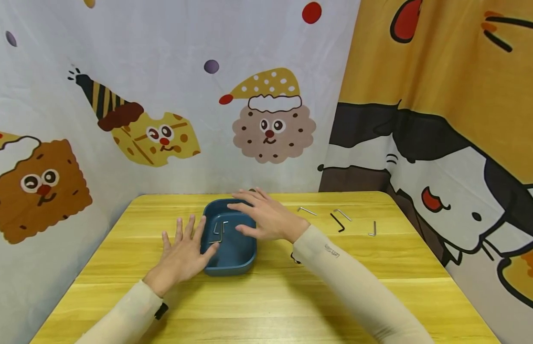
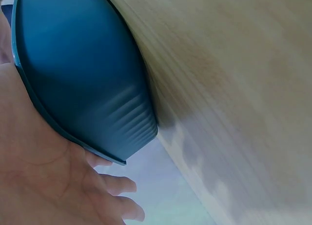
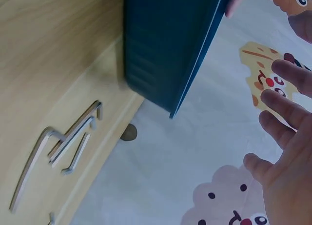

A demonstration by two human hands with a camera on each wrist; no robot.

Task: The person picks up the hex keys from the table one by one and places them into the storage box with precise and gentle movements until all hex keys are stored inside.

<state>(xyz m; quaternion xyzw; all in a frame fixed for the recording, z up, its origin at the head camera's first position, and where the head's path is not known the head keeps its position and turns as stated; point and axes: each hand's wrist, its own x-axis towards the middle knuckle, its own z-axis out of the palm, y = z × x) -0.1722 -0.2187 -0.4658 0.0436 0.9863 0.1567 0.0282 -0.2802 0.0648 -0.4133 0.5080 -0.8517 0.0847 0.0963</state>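
Observation:
A dark blue rectangular tray [image 1: 230, 270] stands on the wooden table, with several small hex keys [image 1: 221, 232] lying in it. Beside its left rim is my left hand [image 1: 180, 257], fingers spread and thumb reaching over the near part of the tray. The left wrist view shows that palm close along the rim of the tray [image 2: 83, 73]; whether it touches, I cannot tell. My right hand [image 1: 271, 217] hovers over the tray's right side with straight, spread fingers and nothing held. In the right wrist view the right hand [image 3: 287, 161] is apart from the tray [image 3: 156, 49].
Right of the tray, a black hex key [image 1: 337, 223] and several silver ones lie on the table [image 1: 266, 306], including one silver hex key [image 1: 373, 229] farthest right. A curtain [image 1: 180, 38] with cartoon prints hangs behind the table's back edge.

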